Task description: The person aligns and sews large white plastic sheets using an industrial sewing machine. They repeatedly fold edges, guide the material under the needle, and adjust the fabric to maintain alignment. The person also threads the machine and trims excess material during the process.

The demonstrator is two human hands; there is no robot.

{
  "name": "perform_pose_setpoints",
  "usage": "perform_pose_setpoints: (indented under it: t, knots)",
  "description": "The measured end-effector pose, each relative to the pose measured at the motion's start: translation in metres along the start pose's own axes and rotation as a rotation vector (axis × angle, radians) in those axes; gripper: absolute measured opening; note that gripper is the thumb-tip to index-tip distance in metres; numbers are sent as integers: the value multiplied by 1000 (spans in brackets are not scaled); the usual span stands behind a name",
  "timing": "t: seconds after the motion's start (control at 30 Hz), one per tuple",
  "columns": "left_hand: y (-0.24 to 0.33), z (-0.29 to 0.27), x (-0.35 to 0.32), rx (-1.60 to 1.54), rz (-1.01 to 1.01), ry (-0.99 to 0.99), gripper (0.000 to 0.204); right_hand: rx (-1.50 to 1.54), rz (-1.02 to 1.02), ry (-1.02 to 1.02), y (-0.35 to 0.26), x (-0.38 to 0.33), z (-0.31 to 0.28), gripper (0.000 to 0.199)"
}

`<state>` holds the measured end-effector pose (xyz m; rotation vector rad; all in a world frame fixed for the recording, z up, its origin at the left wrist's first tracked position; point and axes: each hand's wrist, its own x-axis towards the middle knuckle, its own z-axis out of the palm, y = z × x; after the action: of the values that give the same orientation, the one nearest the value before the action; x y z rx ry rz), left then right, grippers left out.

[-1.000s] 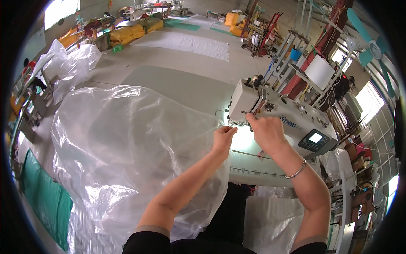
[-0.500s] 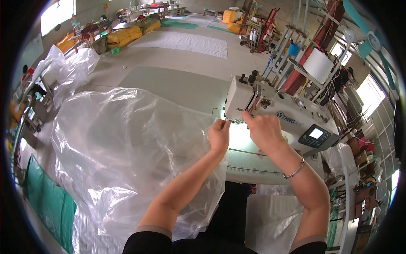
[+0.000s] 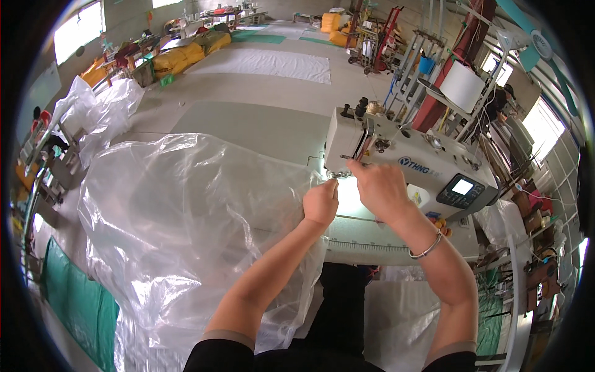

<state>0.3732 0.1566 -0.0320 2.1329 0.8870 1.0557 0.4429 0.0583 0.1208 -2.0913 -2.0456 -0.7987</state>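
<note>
A white sewing machine (image 3: 406, 146) with a small lit control panel (image 3: 462, 188) stands in front of me, slightly to the right. Close beside its needle area, my left hand (image 3: 320, 203) is closed, thumb and forefinger pinched together. What it pinches is too small to make out. My right hand (image 3: 381, 191) is at the machine head's lower front, index finger reaching to a small metal part. Its other fingers are curled in, and whatever they hold is hidden. A large clear plastic sheet (image 3: 167, 211) spreads left of the machine, partly behind my left forearm.
A ruler strip (image 3: 365, 243) runs along the machine table's front edge. A white thread cone (image 3: 462, 87) stands on a rack behind the machine. Green sheeting (image 3: 80, 297) lies at lower left. Yellow bundles (image 3: 180, 59) and a red hand truck (image 3: 385, 40) stand farther back.
The view has shifted slightly. Both hands stay by the needle area, and my left hand's fingers look more tightly curled. An orange item now shows beside my right wrist.
</note>
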Motion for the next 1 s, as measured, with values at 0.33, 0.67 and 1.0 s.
perform_pose_setpoints:
  t: [0.33, 0.67, 1.0]
  knots:
    - [-6, -1, 4, 120, 213, -92, 12, 503, 459, 107, -22, -46, 61, 13]
    - [5, -38, -24, 265, 373, -367, 11, 1234, 775, 11, -17, -42, 127, 24]
    - [34, -90, -5, 173, 933, -269, 13, 1094, 660, -118, -33, -88, 78, 15]
